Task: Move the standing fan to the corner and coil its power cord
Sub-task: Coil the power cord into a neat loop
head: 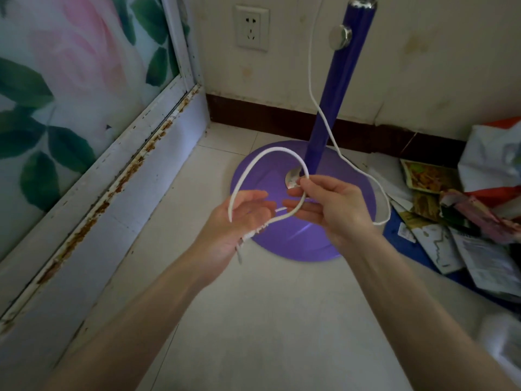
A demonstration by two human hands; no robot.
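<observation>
The standing fan's purple round base (265, 176) rests on the tiled floor in the corner, with its blue pole (335, 88) rising out of frame; the fan head is hidden above. The white power cord (311, 66) hangs down along the pole, sags to the right over the base, and comes back to my hands. My right hand (332, 207) pinches the cord above the base. One loop arches from it over to my left hand (239, 221), which lies palm up with the cord across it, the plug end near the wrist.
A wall socket (251, 28) sits on the back wall left of the pole. A rusty white sliding-door frame (135, 153) with a floral panel runs along the left. Papers, booklets and bags (456, 210) are piled on the floor at the right.
</observation>
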